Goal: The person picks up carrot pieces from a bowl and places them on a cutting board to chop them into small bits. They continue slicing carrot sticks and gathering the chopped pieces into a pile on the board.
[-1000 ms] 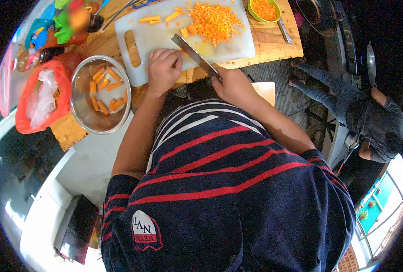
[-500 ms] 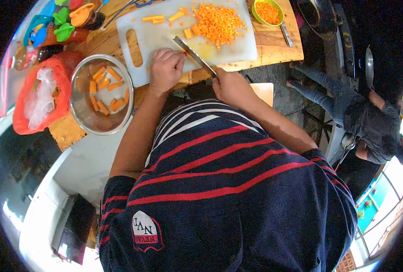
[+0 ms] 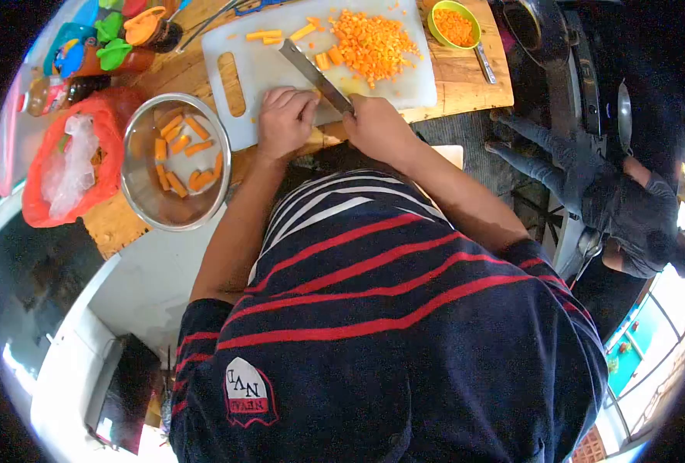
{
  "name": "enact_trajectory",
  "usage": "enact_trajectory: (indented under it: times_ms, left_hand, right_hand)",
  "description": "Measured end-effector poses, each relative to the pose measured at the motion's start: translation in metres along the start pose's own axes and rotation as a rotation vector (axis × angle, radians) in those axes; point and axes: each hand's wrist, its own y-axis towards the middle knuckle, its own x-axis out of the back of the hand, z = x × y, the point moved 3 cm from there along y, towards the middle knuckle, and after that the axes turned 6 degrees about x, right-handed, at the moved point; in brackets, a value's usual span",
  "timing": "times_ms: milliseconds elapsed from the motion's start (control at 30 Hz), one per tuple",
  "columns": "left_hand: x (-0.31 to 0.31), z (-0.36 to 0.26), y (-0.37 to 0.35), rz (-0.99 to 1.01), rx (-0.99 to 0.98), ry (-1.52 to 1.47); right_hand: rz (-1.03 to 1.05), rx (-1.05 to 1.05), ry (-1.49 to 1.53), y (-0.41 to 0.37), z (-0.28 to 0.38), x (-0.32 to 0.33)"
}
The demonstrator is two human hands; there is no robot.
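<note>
The right hand [image 3: 377, 127] is closed round the handle of a long grey metal knife [image 3: 317, 76], its blade slanting from that hand over the white plastic cutting board [image 3: 261, 62]. The left hand [image 3: 287, 122] curls near the blade, whether holding anything I cannot tell; small orange carrot dice [image 3: 370, 45] lie heaped beyond the right hand

The white cutting board [image 3: 258, 65] lies on the wooden bench [image 3: 493, 94]. At the board's near edge rests the left hand [image 3: 285, 123], fingers curled; beside it the right hand [image 3: 377, 127] has 1 knife [image 3: 315, 75] in its grip, blade slanting over the board. Diced orange pieces [image 3: 373, 45] heap towards the board's far right, with longer sticks [image 3: 302, 32] left of them. Left of the board stands 1 steel bowl [image 3: 146, 204] holding orange sticks; right of it, 1 green bowl [image 3: 458, 45] of dice.
</note>
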Motion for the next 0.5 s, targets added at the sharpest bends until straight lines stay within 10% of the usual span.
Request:
enact_trajectory:
  times_ms: [500]
  left_hand:
    - [0.002, -0.002, 0.0, -0.005, 0.025, 0.001]
  right_hand:
    - [0.061, -0.045, 0.0, -0.025, 0.006, 0.006]
